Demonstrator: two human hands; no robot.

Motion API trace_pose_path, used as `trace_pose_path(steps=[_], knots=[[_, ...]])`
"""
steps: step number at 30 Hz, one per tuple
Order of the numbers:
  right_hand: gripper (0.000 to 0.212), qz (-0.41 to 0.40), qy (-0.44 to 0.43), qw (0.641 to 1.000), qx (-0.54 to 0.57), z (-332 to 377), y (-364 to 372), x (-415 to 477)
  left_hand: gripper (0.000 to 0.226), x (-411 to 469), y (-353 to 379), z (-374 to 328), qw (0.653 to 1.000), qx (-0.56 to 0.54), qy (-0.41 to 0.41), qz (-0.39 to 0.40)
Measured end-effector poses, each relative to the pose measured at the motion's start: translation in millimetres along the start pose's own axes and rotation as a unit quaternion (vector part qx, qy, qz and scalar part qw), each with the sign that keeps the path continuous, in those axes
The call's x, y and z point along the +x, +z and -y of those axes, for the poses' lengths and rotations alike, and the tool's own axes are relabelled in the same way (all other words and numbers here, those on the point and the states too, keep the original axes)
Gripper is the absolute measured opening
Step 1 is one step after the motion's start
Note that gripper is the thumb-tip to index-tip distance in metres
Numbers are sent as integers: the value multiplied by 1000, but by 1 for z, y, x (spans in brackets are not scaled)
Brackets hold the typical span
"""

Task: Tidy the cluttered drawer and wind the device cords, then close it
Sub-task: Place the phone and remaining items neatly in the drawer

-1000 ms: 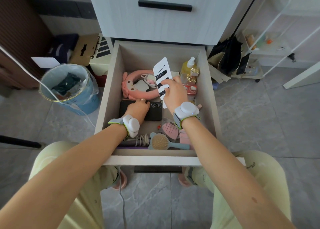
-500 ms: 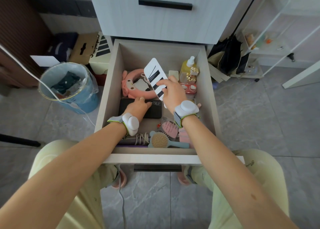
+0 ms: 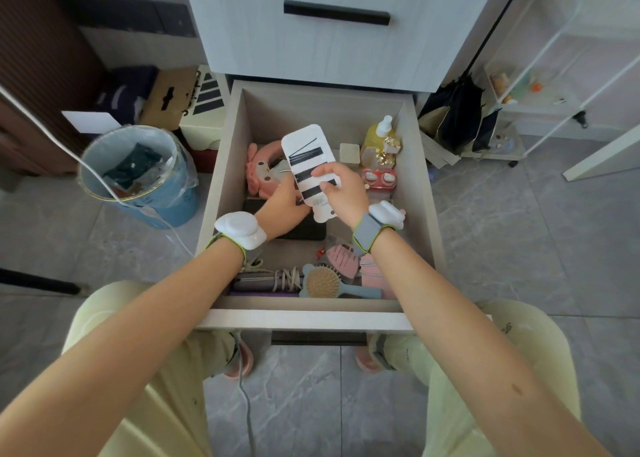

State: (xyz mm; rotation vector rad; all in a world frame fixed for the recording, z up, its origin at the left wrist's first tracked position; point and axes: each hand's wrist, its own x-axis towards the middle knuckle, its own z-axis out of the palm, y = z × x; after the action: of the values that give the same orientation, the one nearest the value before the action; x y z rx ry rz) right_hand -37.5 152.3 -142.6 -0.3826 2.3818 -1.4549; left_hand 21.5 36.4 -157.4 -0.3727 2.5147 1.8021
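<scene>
The open drawer (image 3: 304, 319) holds a mix of small items. Above its middle my right hand (image 3: 343, 190) pinches a white card of black hairpins (image 3: 307, 155). My left hand (image 3: 281, 204) has come up to the card's lower left edge and grips it there. Under my hands lies a black device (image 3: 306, 231), partly hidden. A pink ring-shaped gadget (image 3: 260, 168) sits at the back left. Along the front edge lie a purple device (image 3: 254, 282), a wound pale cord (image 3: 288, 278) and a blue hairbrush (image 3: 325, 282).
A yellow bottle (image 3: 378, 134), small boxes (image 3: 378, 178) and a pink comb (image 3: 343, 256) fill the drawer's right side. A blue bin (image 3: 162, 197) stands left of the drawer, with a white cable (image 3: 86, 169) across it. The upper drawer (image 3: 336, 13) is closed. A white rack (image 3: 540, 103) stands right.
My left hand has lifted off the black device and joined the right on the hairpin card. The card has tilted and shifted left.
</scene>
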Motion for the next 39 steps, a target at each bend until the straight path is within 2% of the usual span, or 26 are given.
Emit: trace_pose_path(steps=[2, 3, 5, 8, 10, 11, 13, 14, 15, 16, 17, 19, 21, 23, 26, 29, 31, 33, 34, 36, 38, 39], knots=[[26, -10, -6, 1000, 23, 1, -1, 0, 42, -1, 2, -11, 987, -152, -49, 4], [25, -14, -9, 999, 35, 2, -1, 0, 40, 0, 0, -14, 979, -193, -71, -4], [26, -15, -10, 998, 57, 0, -2, 1, 32, 2, -8, -17, 979, -187, -81, -12], [36, -8, -16, 998, 67, 0, 2, 1, 28, 2, -14, -14, 999, -16, -44, -22], [46, -32, -18, 999, 40, 0, 5, -1, 26, 0, -13, -10, 993, 108, -36, -38], [49, -60, -17, 998, 33, 2, 5, -2, 26, -1, -13, -8, 980, 183, -43, -65], [53, -137, -9, 989, 55, 7, 2, -4, 34, -3, -16, -7, 931, 331, -53, -145], [52, -173, -4, 983, 63, 9, -1, -6, 37, -4, -20, -8, 915, 351, -51, -190], [51, -192, 1, 980, 58, 10, -5, -7, 36, -6, -24, -13, 915, 330, -44, -228], [47, -181, 8, 983, 36, 10, -7, -8, 33, -7, -26, -17, 921, 284, -31, -264], [43, -139, 16, 990, 0, 11, -7, -9, 29, -9, -30, -22, 927, 231, -13, -295], [42, -1, 18, 992, -121, 8, -3, -11, 23, -13, -31, -29, 930, 159, 32, -329], [48, 126, -14, 966, -225, 4, 8, -13, 20, -13, -32, -29, 923, 164, 78, -338], [40, 190, -26, 942, -274, -3, 18, -13, 20, -9, -31, -25, 916, 187, 98, -340], [42, 186, -40, 923, -333, -15, 32, -6, 19, -7, -33, -22, 907, 214, 83, -352], [57, 101, -89, 919, -371, -26, 36, -1, 16, -8, -27, -22, 894, 266, 86, -349], [59, 58, -101, 923, -368, -23, 37, -3, 17, -9, -28, -24, 891, 270, 90, -353], [55, 90, -158, 916, -357, -17, 38, -8, 18, -9, -30, -24, 893, 249, 92, -363], [50, 137, -205, 899, -362, -17, 40, -11, 18, -9, -30, -25, 895, 240, 91, -366], [47, 240, -280, 830, -419, -18, 45, -18, 18, -9, -29, -24, 894, 246, 91, -364], [54, 308, -275, 763, -498, -23, 54, -20, 17, -8, -28, -23, 891, 268, 89, -356], [59, 321, -257, 744, -526, -26, 56, -19, 16, -8, -27, -21, 890, 277, 87, -351]])
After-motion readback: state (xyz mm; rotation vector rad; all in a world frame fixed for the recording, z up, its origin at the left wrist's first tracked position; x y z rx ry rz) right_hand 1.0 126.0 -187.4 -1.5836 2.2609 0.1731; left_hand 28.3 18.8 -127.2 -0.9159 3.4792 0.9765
